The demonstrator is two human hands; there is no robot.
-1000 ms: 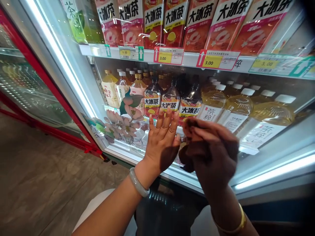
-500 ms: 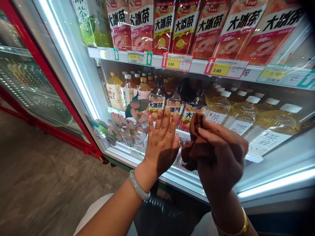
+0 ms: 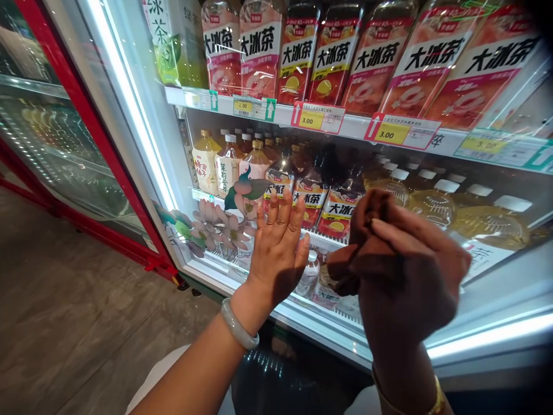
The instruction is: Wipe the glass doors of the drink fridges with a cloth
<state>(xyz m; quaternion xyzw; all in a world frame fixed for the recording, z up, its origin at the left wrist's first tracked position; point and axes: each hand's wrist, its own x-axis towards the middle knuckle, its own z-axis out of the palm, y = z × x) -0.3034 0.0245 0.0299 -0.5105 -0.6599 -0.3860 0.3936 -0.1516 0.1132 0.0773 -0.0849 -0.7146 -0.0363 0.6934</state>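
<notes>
My left hand (image 3: 279,248), with a pale bangle (image 3: 239,325) at its wrist, is raised with fingers stretched upward, laid against or close to the glass of a drinks fridge; exact contact is hard to tell. A crumpled brown cloth (image 3: 367,242) is pinched in my right hand (image 3: 415,265), which hovers at the right in front of the fridge. Part of the cloth hangs down from the fingers. Behind the glass, beside my left hand, stand iced tea bottles (image 3: 341,207). A flower decal (image 3: 228,222) sits on the glass to the left of that hand.
Large tea bottles (image 3: 324,63) fill the upper shelf above a strip of price tags (image 3: 317,119). White-capped bottles (image 3: 436,202) stand at the right of the lower shelf. At the left are a red fridge frame (image 3: 86,115) and the grey floor (image 3: 78,300).
My right hand has moved to the right with the cloth. My left hand has shifted slightly left, fingers still spread. The whole view has tilted a little upward.
</notes>
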